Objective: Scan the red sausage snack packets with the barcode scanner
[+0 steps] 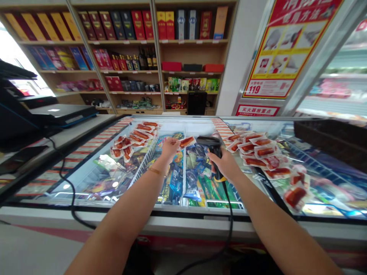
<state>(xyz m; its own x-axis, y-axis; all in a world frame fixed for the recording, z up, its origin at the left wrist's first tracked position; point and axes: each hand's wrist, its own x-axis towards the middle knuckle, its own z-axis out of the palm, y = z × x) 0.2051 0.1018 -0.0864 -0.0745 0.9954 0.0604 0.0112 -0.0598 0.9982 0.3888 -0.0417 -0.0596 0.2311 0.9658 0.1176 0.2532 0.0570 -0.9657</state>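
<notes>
Bare forearms reach up from the lower edge of the view over the white front edge point(177, 221) of a chest freezer, a thin bracelet point(156, 171) around the left wrist. At center, the left hand point(169, 149) holds a packed sausage point(187, 142) above the freezer's glass top, thumb and fingers pinched together on the pack's near-left end. Its long axis runs mostly crosswise, climbing slightly from the fingers toward the far right, so that its free end points at a black handheld scanner point(212, 144). The right hand point(222, 162) has its fingers wrapped around the scanner's handle; whether one presses a trigger cannot be told. The scanner's blurred head lies roughly level, its front turned left toward the pack and just beside it in this view, while the handle slopes down and slightly right to a black cable point(231, 214) that drops past the freezer's edge. More packed sausages flank the hands: a left pile point(137, 135), most of its packs lying crosswise, and a right pile point(262, 149) trailing toward the camera, its nearest packs slanted. Bagged goods point(174, 179) show beneath the glass, and boxes and bottles line wooden shelves point(195, 46) beyond.
</notes>
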